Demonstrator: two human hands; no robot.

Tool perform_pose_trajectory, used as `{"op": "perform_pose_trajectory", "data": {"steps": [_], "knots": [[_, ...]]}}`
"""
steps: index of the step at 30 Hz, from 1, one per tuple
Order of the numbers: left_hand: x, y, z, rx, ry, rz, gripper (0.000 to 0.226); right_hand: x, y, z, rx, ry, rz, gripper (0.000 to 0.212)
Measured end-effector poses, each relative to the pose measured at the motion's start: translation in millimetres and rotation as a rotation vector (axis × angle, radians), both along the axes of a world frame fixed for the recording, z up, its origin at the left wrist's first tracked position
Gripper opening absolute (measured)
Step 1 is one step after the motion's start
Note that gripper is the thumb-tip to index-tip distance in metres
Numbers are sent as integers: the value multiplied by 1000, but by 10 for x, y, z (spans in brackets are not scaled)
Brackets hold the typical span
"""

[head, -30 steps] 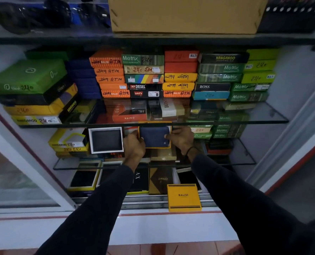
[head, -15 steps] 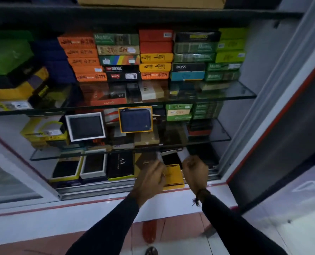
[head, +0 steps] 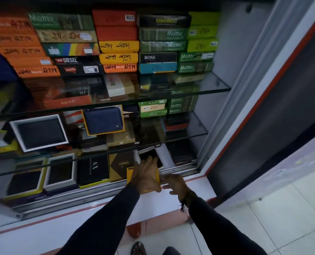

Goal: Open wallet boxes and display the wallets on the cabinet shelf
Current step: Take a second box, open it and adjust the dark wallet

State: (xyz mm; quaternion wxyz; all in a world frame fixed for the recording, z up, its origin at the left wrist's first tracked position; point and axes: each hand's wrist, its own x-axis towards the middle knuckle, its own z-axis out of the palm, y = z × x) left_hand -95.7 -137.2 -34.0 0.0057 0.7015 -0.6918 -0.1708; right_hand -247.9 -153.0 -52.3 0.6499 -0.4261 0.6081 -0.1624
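Note:
A yellow wallet box (head: 129,175) lies on the cabinet's bottom ledge by the sliding track. My left hand (head: 146,174) is laid palm down over it, with the thumb around its right edge. Just to the right, my right hand (head: 175,184) hovers with its fingers spread and holds nothing; the fingertips are near the box's right side. On the middle glass shelf (head: 196,134) a blue zip wallet (head: 103,120) stands propped in a yellow-rimmed open box. Left of it, a dark wallet in a white-rimmed box (head: 40,133) stands tilted.
Stacks of closed coloured wallet boxes (head: 116,45) fill the upper glass shelf (head: 218,87). The bottom row holds open boxes with dark wallets (head: 60,171), a black box (head: 94,169) and a brown box (head: 121,163). The cabinet frame (head: 245,111) stands at right, above tiled floor.
Both hands came down from the blue wallet, which stays propped on the middle shelf. My left hand has settled onto the yellow box and the right hand has opened beside it. The view swung right.

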Motion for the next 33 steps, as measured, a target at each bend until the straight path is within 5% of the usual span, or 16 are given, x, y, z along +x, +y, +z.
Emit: {"op": "perform_pose_trajectory", "data": {"steps": [6, 14, 18, 22, 25, 27, 33], "knots": [[506, 160, 166, -40, 248, 102, 123, 350, -85, 29, -114, 60, -4, 45], [696, 298, 416, -31, 314, 198, 119, 541, -35, 208, -393, 3, 24, 28], [834, 421, 447, -20, 525, 267, 111, 432, -61, 163, -328, 107, -22, 17], [1230, 645, 409, 35, 711, 338, 107, 406, -73, 159, -285, 155, -28, 31], [1562, 916, 317, 78, 856, 476, 83, 400, -84, 162, -356, 215, 72, 18], [1751, 1109, 223, 86, 775, 528, 81, 391, -110, 135, -392, 253, 108, 13], [1853, 1469, 99, 161, 316, 489, 121, 442, -149, 116, -395, 234, 167, 19]]}}
